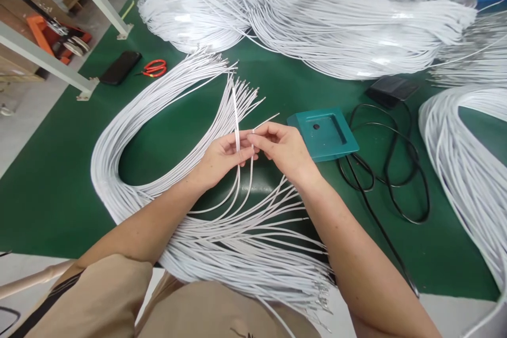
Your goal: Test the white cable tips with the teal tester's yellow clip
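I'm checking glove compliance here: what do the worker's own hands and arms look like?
Left hand and right hand are ungloved; no ring, watch or band shows. Left forearm and right forearm are bare, with no sleeves reaching them. A tan garment shows at the bottom edge.

The white wires [106, 169] looked smooth and a bit shiny, like plastic. The green table cover [47, 195] under the teal plastic tray [336, 142] looked soft and dull.
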A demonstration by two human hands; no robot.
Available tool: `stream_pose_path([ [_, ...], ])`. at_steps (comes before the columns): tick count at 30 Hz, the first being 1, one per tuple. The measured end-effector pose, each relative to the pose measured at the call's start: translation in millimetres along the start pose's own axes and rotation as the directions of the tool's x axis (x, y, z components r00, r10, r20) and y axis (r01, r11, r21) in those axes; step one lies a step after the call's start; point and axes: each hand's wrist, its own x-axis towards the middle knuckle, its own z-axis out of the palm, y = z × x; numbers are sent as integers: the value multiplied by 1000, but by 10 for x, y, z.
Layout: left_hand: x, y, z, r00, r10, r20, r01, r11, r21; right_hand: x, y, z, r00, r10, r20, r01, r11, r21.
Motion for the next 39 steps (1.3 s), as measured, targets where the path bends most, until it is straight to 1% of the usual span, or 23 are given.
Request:
stream_pose_path([
  [4,-3,-3,30,994,29,-102,-27,999,19,13,25,24,1000,-2,-19,2,1000,24],
  [7,3,23,23,992,47,-117,-47,999,1,24,48,37,998,55,1,-54,987,152],
  [10,9,55,10,994,50,-99,-50,999,1,21,45,53,990,137,36,-141,944,299],
  [13,6,61,15,996,50,-81,-47,998,32,14,26,57,982,180,63,-190,911,366],
  [18,-17,6,52,997,79,-2,-79,996,50,16,30,41,982,184,42,-187,912,365],
  [22,-25,-14,44,996,79,30,-80,996,49,21,69,30,971,203,128,-237,897,374],
  [25,-20,-3,28,995,95,22,-96,994,52,23,85,18,962,176,208,-249,878,408],
  [28,-12,4,16,992,129,6,-129,991,34,28,100,9,960,159,232,-250,860,445],
  [32,-7,-10,-6,989,147,13,-147,989,16,32,130,7,965,168,199,-247,838,487],
  [35,-3,-23,-23,989,146,28,-147,989,26,26,130,10,972,186,145,-233,859,455],
  [37,2,-30,-32,990,136,35,-137,990,35,18,120,18,982,170,81,-188,907,376],
  [39,9,-38,-41,991,127,31,-128,991,32,9,118,35,994,108,-17,-102,970,221],
])
